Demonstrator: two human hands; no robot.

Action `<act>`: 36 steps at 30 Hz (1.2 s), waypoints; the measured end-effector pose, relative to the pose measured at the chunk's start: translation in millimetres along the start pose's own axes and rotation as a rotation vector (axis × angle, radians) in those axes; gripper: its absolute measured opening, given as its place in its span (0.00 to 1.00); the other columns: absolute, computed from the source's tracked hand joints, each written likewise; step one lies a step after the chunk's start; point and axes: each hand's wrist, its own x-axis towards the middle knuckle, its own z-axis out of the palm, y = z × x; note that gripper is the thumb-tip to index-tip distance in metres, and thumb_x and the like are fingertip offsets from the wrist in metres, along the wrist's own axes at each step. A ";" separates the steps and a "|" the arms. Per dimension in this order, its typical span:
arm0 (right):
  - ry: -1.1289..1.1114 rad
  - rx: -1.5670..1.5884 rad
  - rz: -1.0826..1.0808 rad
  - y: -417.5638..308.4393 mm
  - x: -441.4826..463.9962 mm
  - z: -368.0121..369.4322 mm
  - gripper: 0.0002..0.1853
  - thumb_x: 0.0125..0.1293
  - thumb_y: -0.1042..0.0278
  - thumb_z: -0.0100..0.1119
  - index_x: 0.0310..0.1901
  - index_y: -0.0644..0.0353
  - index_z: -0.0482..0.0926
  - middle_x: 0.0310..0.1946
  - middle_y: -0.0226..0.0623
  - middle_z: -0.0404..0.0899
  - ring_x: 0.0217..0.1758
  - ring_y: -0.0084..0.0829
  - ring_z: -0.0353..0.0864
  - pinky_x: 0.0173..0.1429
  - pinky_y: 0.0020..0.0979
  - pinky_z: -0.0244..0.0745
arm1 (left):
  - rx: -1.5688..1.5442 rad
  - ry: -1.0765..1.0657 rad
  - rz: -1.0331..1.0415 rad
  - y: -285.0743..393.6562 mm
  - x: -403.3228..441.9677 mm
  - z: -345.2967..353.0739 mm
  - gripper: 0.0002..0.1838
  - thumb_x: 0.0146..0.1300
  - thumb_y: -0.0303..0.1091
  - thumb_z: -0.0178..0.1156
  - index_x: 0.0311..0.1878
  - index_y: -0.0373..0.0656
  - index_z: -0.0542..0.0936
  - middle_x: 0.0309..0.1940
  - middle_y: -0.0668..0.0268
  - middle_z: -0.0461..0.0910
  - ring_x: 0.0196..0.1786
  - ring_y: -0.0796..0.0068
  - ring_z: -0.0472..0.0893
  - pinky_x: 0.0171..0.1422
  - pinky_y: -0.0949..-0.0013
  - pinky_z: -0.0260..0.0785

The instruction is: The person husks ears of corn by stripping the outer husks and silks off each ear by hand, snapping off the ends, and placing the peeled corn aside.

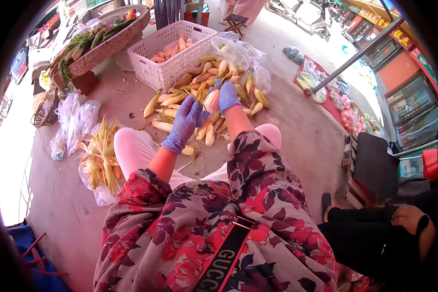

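Observation:
A pile of corn ears (168, 112), many still in yellow-green husks, lies on the ground in front of my knees. My right hand (228, 96), in a blue-purple glove, is closed around a pale ear of corn (211, 100) above the pile. Just left of that ear is my left hand (182, 124), gloved alike, its fingers curled together. Whatever they may pinch is too small to make out. Behind the pile stands a white plastic crate (153, 73) holding peeled corn cobs (169, 52).
Stripped husks (101, 158) lie on a plastic bag by my left knee. Farther left are more plastic bags (73, 119) and a tub of vegetables (90, 53). A metal pole (357, 54) slants at the right. Another person's hand (408, 216) rests at lower right.

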 end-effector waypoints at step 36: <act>-0.327 0.644 -0.099 -1.7 -139.2 133.4 0.19 0.67 0.57 0.39 0.17 0.49 0.61 0.09 0.25 0.54 0.14 0.24 0.52 0.30 0.30 0.57 | -0.277 0.531 0.117 8.1 42.4 -14.7 0.10 0.62 0.34 0.56 0.42 0.37 0.72 0.31 0.65 0.77 0.31 0.76 0.76 0.37 0.75 0.71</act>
